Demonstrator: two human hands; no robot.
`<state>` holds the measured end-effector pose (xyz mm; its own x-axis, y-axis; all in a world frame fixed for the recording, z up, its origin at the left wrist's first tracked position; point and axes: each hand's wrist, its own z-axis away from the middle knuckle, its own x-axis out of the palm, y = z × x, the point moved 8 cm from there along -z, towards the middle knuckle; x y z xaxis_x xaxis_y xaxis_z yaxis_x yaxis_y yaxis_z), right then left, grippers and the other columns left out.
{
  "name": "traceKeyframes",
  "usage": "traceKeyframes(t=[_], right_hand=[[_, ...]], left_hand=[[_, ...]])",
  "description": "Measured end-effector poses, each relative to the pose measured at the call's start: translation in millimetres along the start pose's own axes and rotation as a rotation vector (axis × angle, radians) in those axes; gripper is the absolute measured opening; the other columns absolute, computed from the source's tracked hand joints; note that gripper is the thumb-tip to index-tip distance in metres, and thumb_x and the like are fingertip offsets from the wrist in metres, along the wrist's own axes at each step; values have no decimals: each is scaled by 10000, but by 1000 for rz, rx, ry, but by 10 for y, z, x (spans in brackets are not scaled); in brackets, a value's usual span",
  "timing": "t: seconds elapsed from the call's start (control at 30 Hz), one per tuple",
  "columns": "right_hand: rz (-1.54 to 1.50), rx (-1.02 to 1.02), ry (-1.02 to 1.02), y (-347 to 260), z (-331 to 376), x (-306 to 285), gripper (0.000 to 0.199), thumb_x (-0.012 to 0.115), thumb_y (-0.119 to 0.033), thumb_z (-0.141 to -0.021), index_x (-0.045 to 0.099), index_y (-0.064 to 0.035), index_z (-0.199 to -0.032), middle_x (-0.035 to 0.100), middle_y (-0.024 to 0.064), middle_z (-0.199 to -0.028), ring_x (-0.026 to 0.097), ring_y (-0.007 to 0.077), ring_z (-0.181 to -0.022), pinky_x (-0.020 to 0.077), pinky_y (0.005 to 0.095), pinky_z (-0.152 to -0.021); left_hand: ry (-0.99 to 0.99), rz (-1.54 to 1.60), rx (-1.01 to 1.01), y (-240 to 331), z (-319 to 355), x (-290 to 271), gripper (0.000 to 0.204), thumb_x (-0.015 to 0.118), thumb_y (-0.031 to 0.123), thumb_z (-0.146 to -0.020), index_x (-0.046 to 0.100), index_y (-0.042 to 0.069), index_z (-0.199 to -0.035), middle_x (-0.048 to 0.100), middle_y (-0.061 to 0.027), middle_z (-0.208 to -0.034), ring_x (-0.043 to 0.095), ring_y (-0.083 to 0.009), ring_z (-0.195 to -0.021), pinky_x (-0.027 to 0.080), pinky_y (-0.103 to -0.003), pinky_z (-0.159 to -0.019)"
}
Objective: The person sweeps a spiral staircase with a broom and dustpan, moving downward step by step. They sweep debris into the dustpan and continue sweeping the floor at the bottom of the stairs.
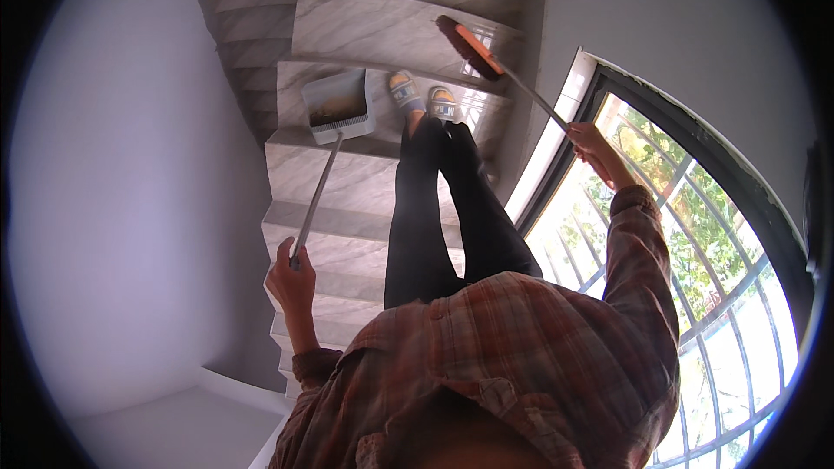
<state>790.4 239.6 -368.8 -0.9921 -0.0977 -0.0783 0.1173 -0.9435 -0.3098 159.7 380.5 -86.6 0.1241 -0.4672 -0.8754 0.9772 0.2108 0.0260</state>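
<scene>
My left hand (293, 281) is closed round the top of a long grey handle that leads down to a dustpan (355, 126). This pale, box-shaped pan has a toothed edge near the handle and some dark matter inside; it sits on a stair tread left of my feet. At the right, my right hand (594, 149) grips the pole of a broom (475, 44). The broom head is orange with dark reddish-brown bristles, and it lies over the marbled steps ahead of my feet. Whether the bristles touch the step I cannot tell.
Marbled stairs (373, 28) run ahead of and behind my feet, which stand in slippers (443, 102) on one tread. A barred window (695, 234) with a dark frame is close on my right. To the left, beyond the stair edge, is a pale wall (130, 208).
</scene>
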Motion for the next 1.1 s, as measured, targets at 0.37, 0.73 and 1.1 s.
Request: traceKeyframes(t=[0.37,0.73,1.1], right_hand=[[220,176,44,177,557,83,390,525,-292,-895,475,-192,-1268,496,20,-520,467,92,-382,403,255,-343],[82,150,149,224,675,-237,402,519,-279,-893,485,-90,-1247,496,37,-512,459,108,-360,388,269,-319],[238,111,293,-182,737,0,420,540,-254,-871,466,-169,-1275,486,22,-499,501,108,-380,446,268,-336]], left_hand=[[12,31,39,49,-26,22,168,621,172,-778,618,91,-925,596,-125,-599,601,-319,-579,450,-401,-521],[3,61,39,133,-103,-42,169,625,168,-777,609,96,-930,583,-114,-578,592,-311,-558,438,-398,-508],[64,71,135,214,-180,-133,159,624,192,-774,626,99,-903,586,-110,-556,591,-311,-529,443,-407,-502]])
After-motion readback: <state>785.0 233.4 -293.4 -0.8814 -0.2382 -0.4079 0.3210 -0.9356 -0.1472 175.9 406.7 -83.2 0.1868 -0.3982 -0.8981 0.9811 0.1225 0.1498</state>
